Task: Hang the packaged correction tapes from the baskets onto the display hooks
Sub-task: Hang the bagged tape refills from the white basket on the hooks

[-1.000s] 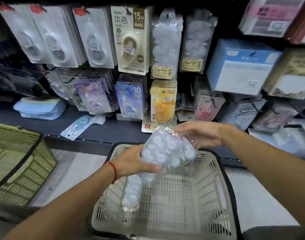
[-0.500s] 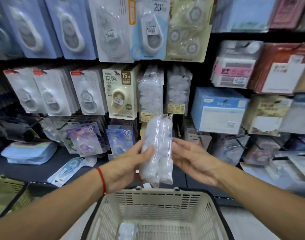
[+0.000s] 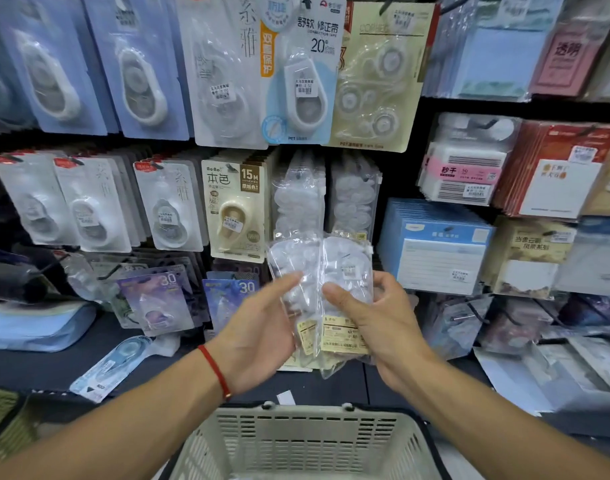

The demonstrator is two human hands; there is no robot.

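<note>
Since a second ago the clear packs (image 3: 317, 289) have risen from over the basket (image 3: 296, 441) to just below the matching hung bags (image 3: 298, 199); fanned apart, upright. Left hand (image 3: 262, 327) grip: fingers nearly straight behind one pack; right hand (image 3: 372, 317) pinches the other. Hooks crowded, neighbouring cards touching; little side room; approach frontally.

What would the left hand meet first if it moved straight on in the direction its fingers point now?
Most likely the clear packs held between both hands: the left hand points up and right, fingertips already at them. Beyond hang similar clear packs; depth is unclear.
</note>
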